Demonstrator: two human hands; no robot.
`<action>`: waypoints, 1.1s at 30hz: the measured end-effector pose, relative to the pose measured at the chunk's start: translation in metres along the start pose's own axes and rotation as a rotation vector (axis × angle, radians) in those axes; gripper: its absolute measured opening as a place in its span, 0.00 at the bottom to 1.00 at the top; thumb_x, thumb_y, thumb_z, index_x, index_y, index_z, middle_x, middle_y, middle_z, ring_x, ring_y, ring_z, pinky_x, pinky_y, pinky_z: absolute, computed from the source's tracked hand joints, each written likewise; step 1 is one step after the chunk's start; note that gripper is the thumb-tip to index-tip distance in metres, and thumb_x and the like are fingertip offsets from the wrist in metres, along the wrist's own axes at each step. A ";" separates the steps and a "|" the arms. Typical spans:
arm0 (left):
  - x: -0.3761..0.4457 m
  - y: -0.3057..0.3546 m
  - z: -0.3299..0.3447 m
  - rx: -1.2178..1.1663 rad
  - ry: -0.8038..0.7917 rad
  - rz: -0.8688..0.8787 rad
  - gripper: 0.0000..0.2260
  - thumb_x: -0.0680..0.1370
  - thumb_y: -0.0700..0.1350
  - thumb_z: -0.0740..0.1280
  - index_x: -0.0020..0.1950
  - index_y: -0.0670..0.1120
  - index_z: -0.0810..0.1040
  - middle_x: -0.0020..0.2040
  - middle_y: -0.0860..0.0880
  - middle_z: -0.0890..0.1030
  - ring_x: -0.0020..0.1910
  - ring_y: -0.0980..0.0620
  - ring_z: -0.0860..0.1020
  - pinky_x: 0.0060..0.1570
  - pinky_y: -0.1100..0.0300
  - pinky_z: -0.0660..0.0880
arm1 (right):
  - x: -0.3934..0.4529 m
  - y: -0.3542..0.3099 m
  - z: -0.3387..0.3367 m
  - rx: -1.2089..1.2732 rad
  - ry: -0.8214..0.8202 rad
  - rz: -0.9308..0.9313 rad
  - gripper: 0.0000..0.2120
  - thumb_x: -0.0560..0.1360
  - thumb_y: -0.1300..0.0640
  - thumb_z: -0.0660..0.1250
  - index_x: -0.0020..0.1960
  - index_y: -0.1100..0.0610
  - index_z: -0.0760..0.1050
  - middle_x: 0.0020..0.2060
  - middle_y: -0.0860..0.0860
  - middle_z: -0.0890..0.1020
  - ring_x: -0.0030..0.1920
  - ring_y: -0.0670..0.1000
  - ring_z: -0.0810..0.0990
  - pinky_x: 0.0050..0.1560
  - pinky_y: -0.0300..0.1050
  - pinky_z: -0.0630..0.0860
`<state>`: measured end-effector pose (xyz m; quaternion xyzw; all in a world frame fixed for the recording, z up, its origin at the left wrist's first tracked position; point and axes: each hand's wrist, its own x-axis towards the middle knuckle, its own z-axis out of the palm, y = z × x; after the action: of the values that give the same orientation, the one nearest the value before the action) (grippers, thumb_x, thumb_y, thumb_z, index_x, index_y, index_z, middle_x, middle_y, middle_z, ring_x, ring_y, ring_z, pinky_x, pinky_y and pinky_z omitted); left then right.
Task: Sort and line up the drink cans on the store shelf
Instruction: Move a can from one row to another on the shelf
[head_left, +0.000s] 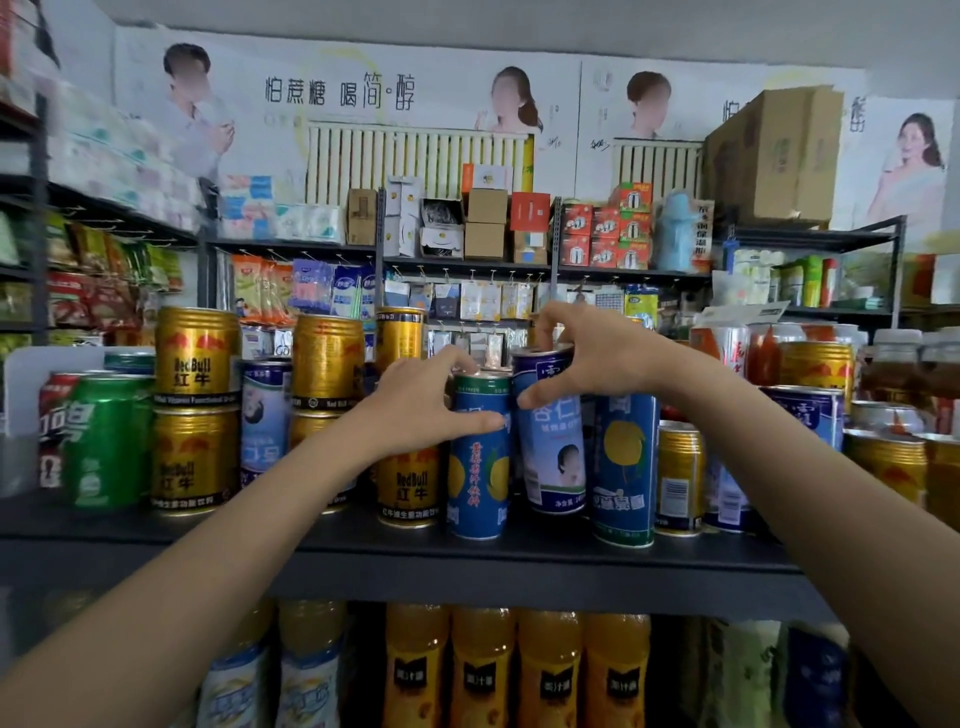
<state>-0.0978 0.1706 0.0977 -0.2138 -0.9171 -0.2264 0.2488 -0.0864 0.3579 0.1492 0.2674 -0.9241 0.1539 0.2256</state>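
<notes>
Blue drink cans held by two hands on a dark store shelf (519, 545).

Left hand (415, 410) curls its grip round the top of a blue can with yellow fruit (478, 457), which stands at the shelf's front edge. Right hand (587, 358) pinches the rim of a pale-blue can with a portrait (553, 441), which leans against its neighbour; whether its base is on the shelf cannot be told. Gold cans (197, 410) stand stacked to the left, a green can (106, 441) beyond them. To do this well, probably keep each can upright, slide it slowly, set matching labels side by side facing front, and avoid bumping the stacked gold cans.
</notes>
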 end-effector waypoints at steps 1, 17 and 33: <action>-0.002 0.000 0.001 -0.034 0.015 -0.006 0.26 0.70 0.57 0.70 0.63 0.50 0.67 0.57 0.53 0.71 0.59 0.52 0.70 0.61 0.52 0.69 | 0.000 0.000 -0.001 0.007 0.003 -0.006 0.22 0.64 0.48 0.76 0.49 0.54 0.67 0.41 0.42 0.68 0.48 0.49 0.70 0.35 0.36 0.64; -0.052 -0.034 -0.061 -0.056 0.207 -0.159 0.20 0.69 0.51 0.73 0.57 0.49 0.71 0.47 0.55 0.76 0.45 0.56 0.74 0.38 0.65 0.72 | 0.005 -0.038 0.010 0.036 -0.140 -0.031 0.23 0.66 0.46 0.75 0.50 0.54 0.66 0.43 0.44 0.70 0.43 0.47 0.71 0.39 0.42 0.66; -0.048 -0.062 -0.025 0.523 0.455 -0.104 0.32 0.69 0.65 0.64 0.68 0.48 0.69 0.64 0.47 0.69 0.65 0.45 0.62 0.67 0.48 0.56 | 0.002 -0.026 0.027 -0.119 0.001 0.081 0.25 0.65 0.41 0.74 0.50 0.55 0.67 0.48 0.50 0.75 0.49 0.52 0.73 0.51 0.49 0.69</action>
<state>-0.0825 0.0943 0.0714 -0.0400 -0.8749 -0.0379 0.4812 -0.0821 0.3250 0.1311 0.2158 -0.9416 0.1081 0.2350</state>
